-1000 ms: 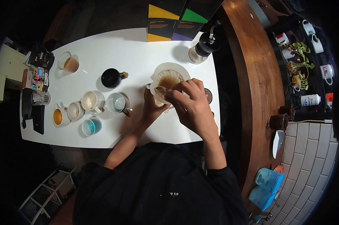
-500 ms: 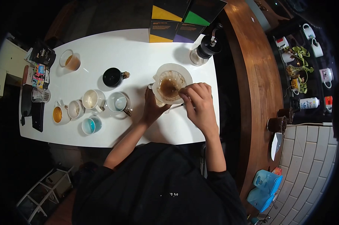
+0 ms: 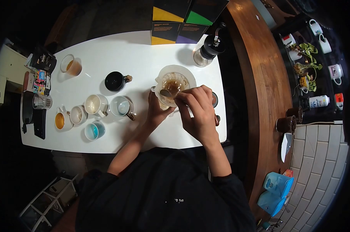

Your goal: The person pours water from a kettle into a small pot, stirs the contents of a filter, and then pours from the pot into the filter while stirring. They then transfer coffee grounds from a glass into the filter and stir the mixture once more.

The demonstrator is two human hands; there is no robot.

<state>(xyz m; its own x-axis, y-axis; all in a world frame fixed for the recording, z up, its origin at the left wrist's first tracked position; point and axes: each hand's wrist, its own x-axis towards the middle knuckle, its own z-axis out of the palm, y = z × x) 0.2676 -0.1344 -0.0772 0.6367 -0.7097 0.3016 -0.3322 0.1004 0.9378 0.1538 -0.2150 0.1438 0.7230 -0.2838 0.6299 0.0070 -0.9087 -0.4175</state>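
**Spoon (image 3: 165, 93) Meets Paper Filter (image 3: 182, 69) at a Cup-Lined Tabletop (image 3: 140, 50)**

A person in a black shirt (image 3: 163, 189) works at the near edge of the white surface, both hands brought together around a coffee dripper (image 3: 164, 104). The left hand (image 3: 157, 111) curls around its near left side, just below the paper rim, with some fingers hidden from view. The right hand (image 3: 200, 112) pinches the spoon between thumb and fingers, its bowl inside the paper cone over the near side of the brown coffee (image 3: 172, 84); whether it touches the liquid cannot be told. A dark round object (image 3: 215, 99), partly hidden, sits just beside the right hand.

To the left stand a turquoise-lined cup (image 3: 93, 131), an amber-lined cup (image 3: 60, 120), a small pale cup (image 3: 78, 114), a cream cup (image 3: 95, 104) and a pale blue cup (image 3: 120, 106) with a dark handle. Beyond them are a black mug (image 3: 114, 81) and, farther left, a glass (image 3: 72, 67) holding a brown drink. A hand grinder (image 3: 210, 48) stands past the dripper, near the right edge. Dark cards (image 3: 167, 31) with yellow, green and purple corners rise along the far edge.
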